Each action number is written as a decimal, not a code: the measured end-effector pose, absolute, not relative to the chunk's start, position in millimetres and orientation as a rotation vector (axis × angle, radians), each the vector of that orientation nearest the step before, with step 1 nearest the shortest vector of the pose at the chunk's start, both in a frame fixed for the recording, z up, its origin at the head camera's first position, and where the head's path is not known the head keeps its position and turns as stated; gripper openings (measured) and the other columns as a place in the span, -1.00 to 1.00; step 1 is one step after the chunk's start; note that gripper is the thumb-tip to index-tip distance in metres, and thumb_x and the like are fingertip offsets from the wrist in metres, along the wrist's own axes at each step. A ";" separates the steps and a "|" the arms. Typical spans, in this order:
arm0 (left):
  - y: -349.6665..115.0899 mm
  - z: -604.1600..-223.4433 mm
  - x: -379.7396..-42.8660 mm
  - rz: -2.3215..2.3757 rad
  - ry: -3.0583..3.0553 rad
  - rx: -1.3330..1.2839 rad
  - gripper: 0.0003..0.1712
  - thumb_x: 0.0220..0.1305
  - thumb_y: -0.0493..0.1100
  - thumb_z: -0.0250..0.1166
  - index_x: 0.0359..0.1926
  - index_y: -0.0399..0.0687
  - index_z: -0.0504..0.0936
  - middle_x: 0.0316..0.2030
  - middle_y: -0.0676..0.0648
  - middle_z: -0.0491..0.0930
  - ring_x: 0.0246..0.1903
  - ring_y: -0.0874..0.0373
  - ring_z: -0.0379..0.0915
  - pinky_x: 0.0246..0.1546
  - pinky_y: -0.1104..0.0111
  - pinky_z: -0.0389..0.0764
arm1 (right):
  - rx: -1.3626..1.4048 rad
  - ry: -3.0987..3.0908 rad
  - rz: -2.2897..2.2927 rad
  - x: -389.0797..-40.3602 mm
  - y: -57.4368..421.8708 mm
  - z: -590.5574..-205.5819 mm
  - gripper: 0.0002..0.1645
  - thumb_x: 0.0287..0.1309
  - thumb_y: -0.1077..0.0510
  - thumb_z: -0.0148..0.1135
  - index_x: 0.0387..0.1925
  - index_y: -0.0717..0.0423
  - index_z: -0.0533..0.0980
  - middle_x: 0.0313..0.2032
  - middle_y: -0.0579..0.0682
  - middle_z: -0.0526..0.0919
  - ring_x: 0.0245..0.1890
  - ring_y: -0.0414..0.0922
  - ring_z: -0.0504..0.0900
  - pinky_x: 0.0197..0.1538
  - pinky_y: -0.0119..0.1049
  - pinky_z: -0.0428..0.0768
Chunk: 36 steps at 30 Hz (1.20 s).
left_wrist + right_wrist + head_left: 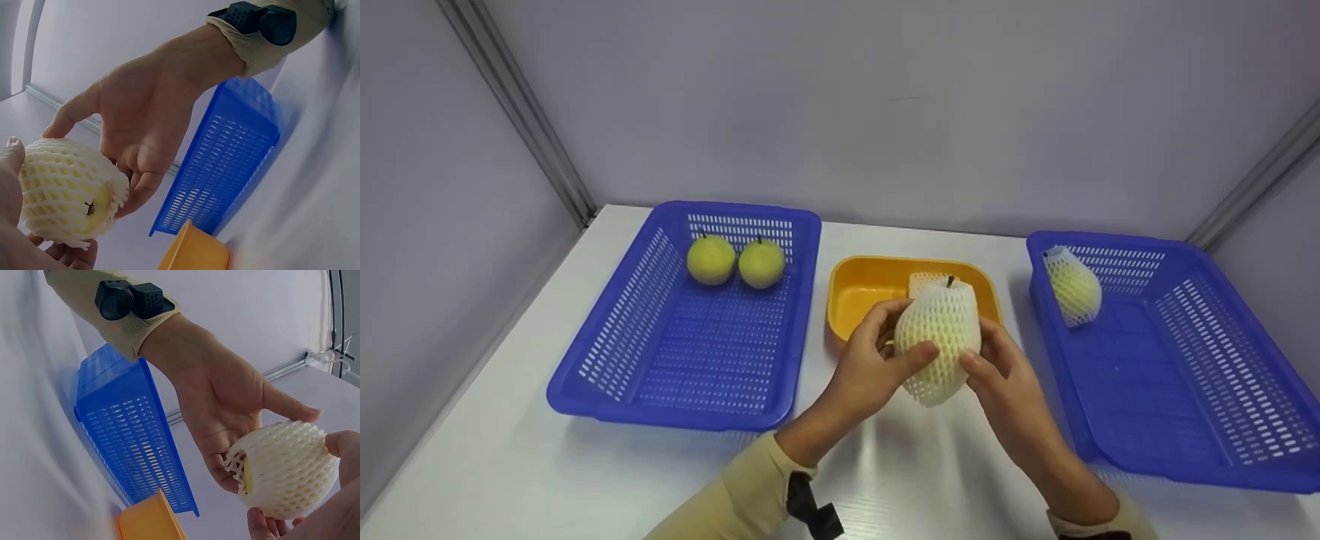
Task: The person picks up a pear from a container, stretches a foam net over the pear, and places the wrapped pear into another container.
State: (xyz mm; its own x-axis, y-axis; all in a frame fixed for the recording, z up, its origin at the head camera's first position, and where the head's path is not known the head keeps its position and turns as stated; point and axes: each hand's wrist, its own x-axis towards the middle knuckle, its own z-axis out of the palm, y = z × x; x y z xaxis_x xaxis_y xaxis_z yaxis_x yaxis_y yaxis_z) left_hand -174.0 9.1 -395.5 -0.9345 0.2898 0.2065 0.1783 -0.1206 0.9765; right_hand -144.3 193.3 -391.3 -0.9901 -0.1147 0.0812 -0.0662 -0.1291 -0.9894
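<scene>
Left hand (874, 364), right hand (1009, 386) both grip netted pear (939, 330), partly blocking orange bin (866, 296) near tabletop (487, 450) far edge; left basket (667, 414), far-left corner, holds two bare pears (762, 265).

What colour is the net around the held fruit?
White; the net shows best in the head view.

Left forearm (739, 484): slants in from the near edge toward the far right.
Right forearm (1069, 480): slants in from the near right toward the far left.
Left hand (874, 364): fingers curved in a grip, thumb (916, 361) on the near side, pointing right.
Right hand (1011, 382): gripping likewise, thumb pointing far left.
Palms (225, 399): facing each other.
</scene>
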 end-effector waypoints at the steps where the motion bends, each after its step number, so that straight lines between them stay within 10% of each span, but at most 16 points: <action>1: 9.3 -395.0 -174.2 2.239 2.027 0.547 0.02 0.12 0.39 0.43 0.36 -0.20 0.37 0.18 -0.12 0.51 0.12 0.07 0.48 0.18 0.25 0.56 | -0.214 2.047 -2.336 -144.1 193.2 -391.1 -0.37 0.42 0.19 0.07 0.43 0.23 0.18 0.32 0.16 0.39 0.22 -0.03 0.47 0.24 -0.32 0.51; 18: 3.2 -392.1 -172.7 2.276 1.949 0.710 0.10 0.14 0.42 0.35 0.39 -0.33 0.32 0.22 -0.22 0.45 0.15 0.02 0.44 0.21 0.26 0.56 | -0.232 2.015 -2.424 -143.3 194.3 -392.2 -0.35 0.38 0.17 0.11 0.40 0.19 0.16 0.29 0.19 0.41 0.20 -0.01 0.50 0.21 -0.29 0.55; 27: -4.4 -389.7 -172.2 2.259 1.918 0.829 -0.23 0.43 0.08 0.30 0.41 -0.34 0.32 0.28 -0.23 0.43 0.22 -0.01 0.42 0.25 0.22 0.53 | -0.243 1.992 -2.514 -138.8 196.1 -391.3 -0.47 0.44 0.15 0.09 0.31 0.13 0.16 0.29 0.19 0.41 0.23 0.00 0.49 0.22 -0.26 0.57; 36: -2.7 -393.1 -172.9 2.245 1.913 0.773 0.05 0.22 0.37 0.32 0.44 -0.30 0.29 0.30 -0.20 0.42 0.25 0.03 0.42 0.24 0.25 0.54 | -0.391 1.975 -2.545 -135.8 194.6 -393.9 -0.53 0.47 0.17 0.06 0.30 0.06 0.19 0.23 0.14 0.46 0.19 -0.03 0.50 0.22 -0.25 0.57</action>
